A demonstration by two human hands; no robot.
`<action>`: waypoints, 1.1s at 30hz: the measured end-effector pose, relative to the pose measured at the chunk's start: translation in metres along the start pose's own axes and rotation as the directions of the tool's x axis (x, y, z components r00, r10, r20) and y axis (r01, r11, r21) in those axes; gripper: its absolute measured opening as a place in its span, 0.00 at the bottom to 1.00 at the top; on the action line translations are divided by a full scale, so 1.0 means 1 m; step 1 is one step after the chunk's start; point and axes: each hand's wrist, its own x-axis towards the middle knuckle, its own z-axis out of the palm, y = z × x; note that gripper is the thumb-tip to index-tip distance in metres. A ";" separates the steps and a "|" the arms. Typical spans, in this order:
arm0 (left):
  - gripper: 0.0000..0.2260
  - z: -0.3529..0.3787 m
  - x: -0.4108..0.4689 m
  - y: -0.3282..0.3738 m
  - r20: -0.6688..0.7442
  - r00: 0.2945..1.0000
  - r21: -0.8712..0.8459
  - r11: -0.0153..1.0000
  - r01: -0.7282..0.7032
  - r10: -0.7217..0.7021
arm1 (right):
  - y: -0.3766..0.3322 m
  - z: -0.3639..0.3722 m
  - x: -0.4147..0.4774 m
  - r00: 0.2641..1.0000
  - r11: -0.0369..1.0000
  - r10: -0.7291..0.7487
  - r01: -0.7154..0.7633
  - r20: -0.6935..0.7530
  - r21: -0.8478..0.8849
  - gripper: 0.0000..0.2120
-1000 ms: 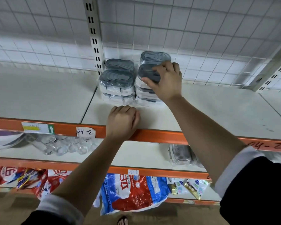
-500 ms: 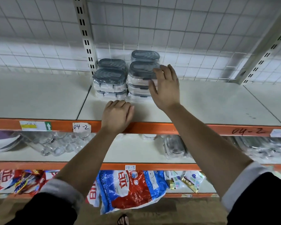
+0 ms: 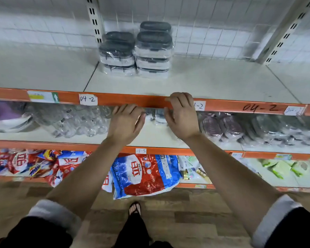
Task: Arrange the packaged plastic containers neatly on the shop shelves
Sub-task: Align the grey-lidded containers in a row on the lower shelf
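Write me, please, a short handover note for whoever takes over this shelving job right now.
Left hand: open, empty, in front of the middle shelf.
Right hand: open, empty, at the orange rail.
Done: left stack and taller right stack of wrapped containers stand side by side at the back of the upper shelf.
Left: more wrapped containers lie loose on the middle shelf; one pack between the hands is probably next.

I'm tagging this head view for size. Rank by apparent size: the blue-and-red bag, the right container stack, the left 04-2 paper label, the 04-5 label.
1. blue-and-red bag
2. right container stack, which stands farther back, so its true size is unsure
3. left 04-2 paper label
4. 04-5 label
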 end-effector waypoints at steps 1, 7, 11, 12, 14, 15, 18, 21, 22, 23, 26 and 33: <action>0.15 0.003 -0.009 -0.001 0.026 1.000 0.000 1.000 -0.016 0.015 | -0.001 0.005 -0.010 1.000 1.000 0.000 0.000 0.001 0.009 0.11; 0.20 0.033 -0.045 -0.022 0.235 0.969 0.009 0.998 0.068 -0.069 | 0.007 0.050 -0.062 0.977 0.997 0.055 -0.065 0.205 0.043 0.11; 0.26 0.067 -0.063 -0.045 0.389 0.904 -0.012 0.980 0.198 -0.177 | 0.011 0.088 -0.088 0.934 0.989 0.119 -0.140 0.337 0.040 0.13; 0.26 0.077 -0.068 -0.051 0.414 0.890 -0.017 0.976 0.216 -0.189 | 0.012 0.099 -0.093 0.924 0.988 0.127 -0.151 0.361 0.038 0.13; 0.25 0.099 -0.076 -0.065 0.453 0.869 -0.018 0.973 0.229 -0.196 | 0.015 0.122 -0.101 0.903 0.985 0.148 -0.172 0.402 0.025 0.14; 0.24 0.110 -0.080 -0.072 0.465 0.864 -0.016 0.974 0.228 -0.195 | 0.016 0.134 -0.103 0.892 0.982 0.164 -0.189 0.420 0.017 0.14; 0.22 0.142 -0.086 -0.096 0.479 0.861 -0.015 0.979 0.201 -0.170 | 0.022 0.170 -0.106 0.856 0.970 0.215 -0.242 0.471 -0.004 0.17; 0.23 0.173 -0.084 -0.119 0.502 0.852 -0.005 0.985 0.175 -0.149 | 0.030 0.207 -0.102 0.827 0.965 0.243 -0.258 0.508 -0.041 0.20; 0.24 0.184 -0.082 -0.127 0.512 0.846 -0.004 0.984 0.176 -0.149 | 0.033 0.218 -0.100 0.823 0.965 0.245 -0.260 0.512 -0.044 0.21; 0.25 0.194 -0.079 -0.135 0.522 0.839 -0.001 0.984 0.178 -0.151 | 0.037 0.229 -0.096 0.819 0.963 0.250 -0.266 0.517 -0.045 0.23; 0.29 0.222 -0.067 -0.159 0.552 0.823 0.009 0.988 0.154 -0.134 | 0.050 0.259 -0.081 0.794 0.958 0.269 -0.279 0.545 -0.067 0.25; 0.32 0.273 -0.010 -0.199 0.478 0.865 0.090 0.988 0.123 -0.151 | 0.084 0.312 -0.023 0.794 0.963 0.269 -0.217 0.545 -0.159 0.29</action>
